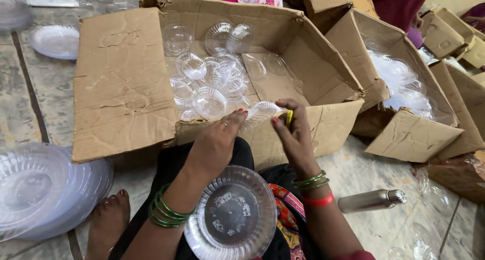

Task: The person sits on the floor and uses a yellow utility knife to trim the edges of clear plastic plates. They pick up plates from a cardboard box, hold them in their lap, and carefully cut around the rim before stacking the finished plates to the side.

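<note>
Head view, looking down at a seated person's two hands at the near wall of an open carton [126, 88]. The left hand [214, 144] and the right hand [293, 133] meet over the carton's near edge, where a small clear bowl [260, 111] rests tilted against the cardboard. The bowl lies just ahead of both hands and between them, its rim facing roughly toward the camera; the left fingertips [240, 113] touch or nearly touch its left edge, so the left hand is the nearer of the two. The left hand is narrow, fingers drawn together toward the bowl; whether it actually grips the rim cannot be told. The right hand is also narrow, thumb and forefinger pinched on a small yellow item [289, 117] whose kind is too small to make out, held upright just right of the bowl. Deeper in the carton lie many loose bowls [209, 83] of the same clear plastic, scattered at all angles. A larger clear plate [230, 214] rests on the lap, below the wrists. A stack of plates [45, 189] sits on the floor at left beside a bare foot [108, 217], a steel bottle [371, 199] lies on its side at right, and a second carton [404, 88] of clear ware stands beyond it.
</note>
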A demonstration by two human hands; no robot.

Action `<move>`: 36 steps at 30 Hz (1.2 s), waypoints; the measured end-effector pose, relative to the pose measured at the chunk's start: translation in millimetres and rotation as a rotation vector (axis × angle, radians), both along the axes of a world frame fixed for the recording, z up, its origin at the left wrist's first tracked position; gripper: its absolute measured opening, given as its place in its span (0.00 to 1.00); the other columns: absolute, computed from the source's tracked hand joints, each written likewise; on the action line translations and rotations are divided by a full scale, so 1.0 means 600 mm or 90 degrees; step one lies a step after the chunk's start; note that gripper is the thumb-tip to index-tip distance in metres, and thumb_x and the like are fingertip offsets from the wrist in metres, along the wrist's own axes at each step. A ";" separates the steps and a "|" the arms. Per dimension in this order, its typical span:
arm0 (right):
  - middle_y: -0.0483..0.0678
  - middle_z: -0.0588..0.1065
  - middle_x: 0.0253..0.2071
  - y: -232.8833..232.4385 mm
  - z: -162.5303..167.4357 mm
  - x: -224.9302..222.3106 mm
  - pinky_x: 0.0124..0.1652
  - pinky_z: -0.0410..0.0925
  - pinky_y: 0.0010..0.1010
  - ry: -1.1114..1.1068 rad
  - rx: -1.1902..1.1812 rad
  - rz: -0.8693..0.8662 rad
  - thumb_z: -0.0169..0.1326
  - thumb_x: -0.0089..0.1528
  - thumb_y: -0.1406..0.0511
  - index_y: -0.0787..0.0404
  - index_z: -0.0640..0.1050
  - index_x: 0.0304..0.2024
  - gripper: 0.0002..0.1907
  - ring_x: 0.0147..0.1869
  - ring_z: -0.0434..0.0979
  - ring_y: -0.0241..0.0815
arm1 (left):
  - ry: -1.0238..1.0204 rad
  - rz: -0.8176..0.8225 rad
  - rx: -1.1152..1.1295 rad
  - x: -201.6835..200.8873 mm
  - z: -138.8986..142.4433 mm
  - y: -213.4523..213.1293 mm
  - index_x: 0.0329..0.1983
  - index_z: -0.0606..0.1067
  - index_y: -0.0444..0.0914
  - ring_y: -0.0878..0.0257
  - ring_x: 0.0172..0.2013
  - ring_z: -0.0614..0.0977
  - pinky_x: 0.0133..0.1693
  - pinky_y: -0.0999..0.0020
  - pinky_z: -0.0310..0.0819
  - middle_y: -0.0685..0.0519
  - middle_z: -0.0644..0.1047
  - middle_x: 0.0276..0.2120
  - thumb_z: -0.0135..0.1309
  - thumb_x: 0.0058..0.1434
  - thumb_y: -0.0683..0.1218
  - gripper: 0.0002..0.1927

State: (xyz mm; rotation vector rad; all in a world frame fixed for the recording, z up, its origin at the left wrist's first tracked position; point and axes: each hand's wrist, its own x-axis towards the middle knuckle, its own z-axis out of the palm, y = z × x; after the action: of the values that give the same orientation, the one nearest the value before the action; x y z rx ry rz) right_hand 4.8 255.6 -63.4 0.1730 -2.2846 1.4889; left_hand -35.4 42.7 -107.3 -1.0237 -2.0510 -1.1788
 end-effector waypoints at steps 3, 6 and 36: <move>0.44 0.70 0.43 0.021 -0.018 0.014 0.46 0.66 0.23 -0.062 -0.063 0.029 0.45 0.73 0.68 0.60 0.69 0.64 0.17 0.44 0.69 0.31 | 0.062 0.050 -0.043 0.004 0.000 0.006 0.63 0.69 0.30 0.46 0.57 0.79 0.59 0.56 0.73 0.39 0.77 0.57 0.46 0.61 0.35 0.24; 0.45 0.73 0.42 0.038 -0.033 0.019 0.46 0.68 0.23 -0.033 -0.138 0.033 0.43 0.74 0.66 0.61 0.70 0.61 0.14 0.43 0.72 0.31 | 0.141 0.070 -0.063 0.015 0.010 0.009 0.64 0.68 0.29 0.46 0.61 0.77 0.62 0.55 0.71 0.39 0.75 0.59 0.46 0.63 0.38 0.24; 0.36 0.67 0.38 0.046 -0.086 0.024 0.40 0.62 0.21 -0.046 -0.137 0.109 0.66 0.59 0.48 0.62 0.71 0.57 0.35 0.40 0.63 0.27 | 0.268 0.166 -0.088 0.041 0.019 0.034 0.62 0.71 0.28 0.50 0.58 0.79 0.61 0.59 0.73 0.40 0.77 0.56 0.52 0.67 0.41 0.21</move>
State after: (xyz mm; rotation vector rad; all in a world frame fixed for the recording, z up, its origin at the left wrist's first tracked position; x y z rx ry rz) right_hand 19.1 283.0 -115.2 0.2629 -2.1909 1.8437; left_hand -10.6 62.9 -95.8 -0.9382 -1.8726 -0.6334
